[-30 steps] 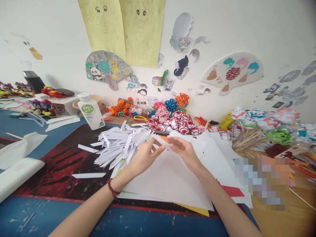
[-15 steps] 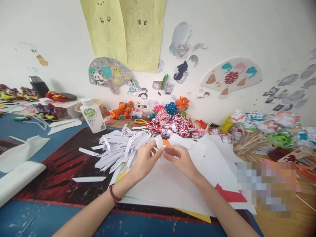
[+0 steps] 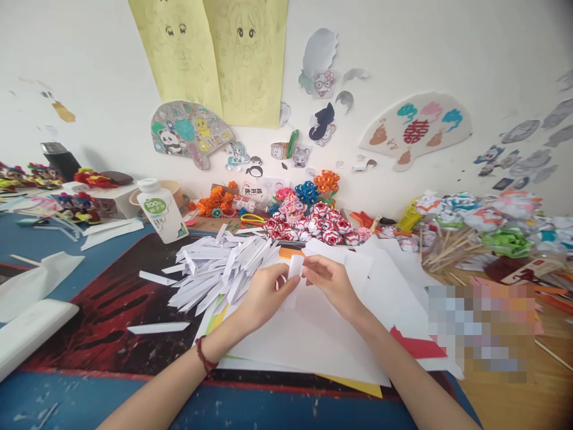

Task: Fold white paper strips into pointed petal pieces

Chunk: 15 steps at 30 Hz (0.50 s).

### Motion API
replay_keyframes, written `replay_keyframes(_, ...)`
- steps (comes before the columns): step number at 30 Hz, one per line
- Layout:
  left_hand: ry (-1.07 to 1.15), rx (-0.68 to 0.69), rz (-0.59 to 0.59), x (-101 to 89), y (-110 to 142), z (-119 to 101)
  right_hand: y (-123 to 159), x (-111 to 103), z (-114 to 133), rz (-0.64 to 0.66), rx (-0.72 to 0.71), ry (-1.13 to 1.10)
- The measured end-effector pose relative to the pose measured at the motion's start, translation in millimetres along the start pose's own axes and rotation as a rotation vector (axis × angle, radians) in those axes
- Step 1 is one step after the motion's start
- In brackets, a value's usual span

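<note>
Both my hands meet over a stack of white paper sheets (image 3: 313,334) in the middle of the table. My left hand (image 3: 264,292) and my right hand (image 3: 329,279) each pinch a small white paper strip (image 3: 295,267), which stands upright between the fingertips. Just left of my hands lies a heap of folded white paper strips (image 3: 219,269). A red cord bracelet (image 3: 203,355) is on my left wrist. Coloured sheets, red (image 3: 418,346) and yellow (image 3: 358,387), stick out from under the white stack.
A white bottle (image 3: 162,209) stands at the back left. Paper flowers (image 3: 313,221) and yellow scissors (image 3: 253,218) sit along the wall. Wooden sticks (image 3: 447,251) and crumpled coloured paper balls (image 3: 505,239) are on the right. White rolls (image 3: 31,322) lie at the left edge.
The strip, first lying low between my fingers, has been raised and now stands upright. Both hands have drawn closer together around it.
</note>
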<state>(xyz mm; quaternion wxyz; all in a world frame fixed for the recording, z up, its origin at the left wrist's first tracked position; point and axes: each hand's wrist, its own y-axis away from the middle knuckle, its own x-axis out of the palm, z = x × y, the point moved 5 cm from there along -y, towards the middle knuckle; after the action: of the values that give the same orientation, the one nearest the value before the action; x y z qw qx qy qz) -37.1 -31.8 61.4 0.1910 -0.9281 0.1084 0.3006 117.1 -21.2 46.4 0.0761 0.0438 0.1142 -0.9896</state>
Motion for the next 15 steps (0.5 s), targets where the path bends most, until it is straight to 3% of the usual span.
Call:
replay_keyframes(5, 0.003, 0.012, 0.057, 4.3, 2.1, -3.8, 1.7, -0.9, 0.9, -0.004, -0.022, -0.015)
replay_keyframes(15, 0.144, -0.02, 0.02, -0.8, 0.5, -3.4, 3.3, -0.3, 6.5, 0.064, 0.0, -0.09)
